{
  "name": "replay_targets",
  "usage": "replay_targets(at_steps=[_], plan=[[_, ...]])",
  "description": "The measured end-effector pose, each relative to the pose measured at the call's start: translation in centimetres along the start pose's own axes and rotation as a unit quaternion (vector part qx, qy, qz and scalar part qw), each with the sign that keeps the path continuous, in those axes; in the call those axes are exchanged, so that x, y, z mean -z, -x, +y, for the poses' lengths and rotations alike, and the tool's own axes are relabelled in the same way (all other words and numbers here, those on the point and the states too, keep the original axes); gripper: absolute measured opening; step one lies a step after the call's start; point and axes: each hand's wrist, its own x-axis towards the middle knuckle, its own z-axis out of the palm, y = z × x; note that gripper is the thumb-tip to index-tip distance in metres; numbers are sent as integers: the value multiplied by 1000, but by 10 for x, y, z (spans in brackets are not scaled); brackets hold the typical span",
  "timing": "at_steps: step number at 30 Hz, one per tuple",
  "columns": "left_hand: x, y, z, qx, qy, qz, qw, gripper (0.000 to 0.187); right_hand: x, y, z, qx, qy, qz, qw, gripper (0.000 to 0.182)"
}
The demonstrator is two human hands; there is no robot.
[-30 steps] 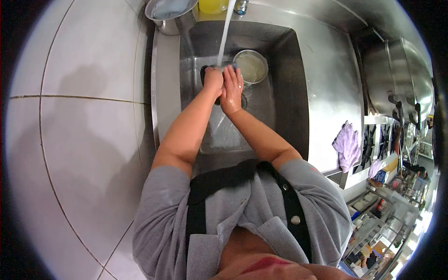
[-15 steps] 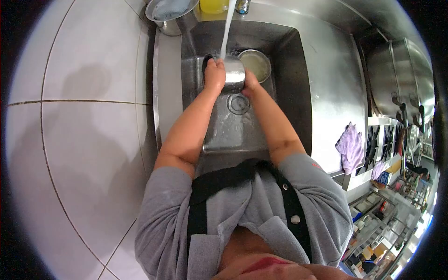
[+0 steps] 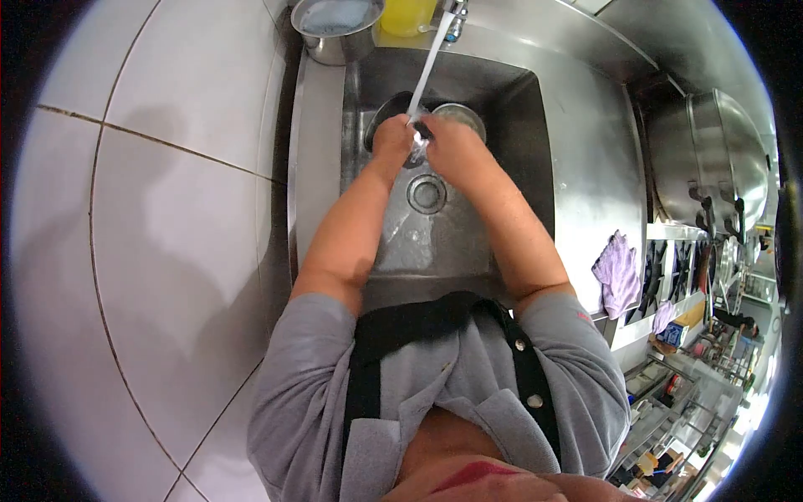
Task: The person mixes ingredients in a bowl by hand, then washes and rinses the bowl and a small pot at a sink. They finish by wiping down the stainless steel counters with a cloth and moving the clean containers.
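Both my hands are together over the steel sink, under the stream of water from the tap. My left hand and my right hand close around a small steel cup, which shows only as a shiny sliver between them. Water hits the cup and splashes. Behind my right hand a steel bowl of cloudy water sits in the basin. A dark round item lies behind my left hand. The drain is just below my hands.
A steel pot holding something blue and a yellow bottle stand at the sink's back edge. A purple cloth hangs off the steel counter on the right. Large steel pots stand further right. White tiles fill the left.
The view has shifted slightly. My right hand has moved over the top of the cup, which was plainly visible half a second ago and is now mostly covered.
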Motion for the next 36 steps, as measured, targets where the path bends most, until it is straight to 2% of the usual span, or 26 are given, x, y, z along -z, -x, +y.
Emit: replay_targets(at_steps=[1,2,4,6,7,9,12,15,17,19,20,21,22,23,24,25,28,29,31,33,35,36], plan=[[-5,-5,-11,-18,-1,8,1000,25,8,-8,-19,47,-10,55,997,34],[-14,-12,-24,-36,-2,17,999,25,13,-23,-35,65,39,91,993,32],[-25,-20,-27,-7,75,46,996,28,23,-65,-62,94,134,141,977,27],[6,-4,8,21,-68,4,997,30,26,-116,-74,135,192,170,957,23],[4,-6,5,32,-65,-2,997,32,24,-142,-75,165,204,185,947,21],[5,-4,7,43,-41,-1,998,32,20,-178,-74,181,249,206,929,19],[11,-5,12,36,-41,20,998,30,1,-194,-69,113,270,143,946,18],[3,-15,-1,29,0,67,997,27,-21,-180,-55,211,156,278,924,16],[-5,-23,-20,11,-3,76,997,25,-34,-145,-45,214,13,320,923,11],[-7,-30,-34,-28,-50,58,997,25,-65,-123,-11,126,-114,341,925,10],[-4,-30,-28,19,2,69,997,25,-90,-115,13,10,-220,311,925,10],[4,-26,-16,66,55,79,993,25,-108,-108,32,-106,-321,272,901,11],[10,-21,-4,114,105,88,984,25,-113,-102,40,-161,-463,266,830,12],[14,-13,7,134,123,104,978,26,-118,-96,47,-212,-594,252,734,13],[7,-15,0,134,128,103,977,25,-120,-90,51,-255,-707,232,617,14],[-5,-22,-16,133,132,101,977,25,-115,-88,47,-271,-731,230,583,15],[-15,-36,-36,124,135,77,980,25,-116,-90,43,-238,-742,203,593,19],[-17,-38,-41,126,156,82,976,25,-117,-91,41,-258,-726,205,604,21],[-15,-35,-38,123,180,103,970,25,-120,-88,40,-231,-725,256,597,20],[-5,-27,-23,87,113,133,981,25,-119,-83,32,-222,-709,289,603,20],[10,-18,0,67,61,150,985,27,-125,-84,32,-173,-528,347,755,21],[14,-13,8,66,43,150,985,29,-129,-83,34,-145,-424,367,815,21]])
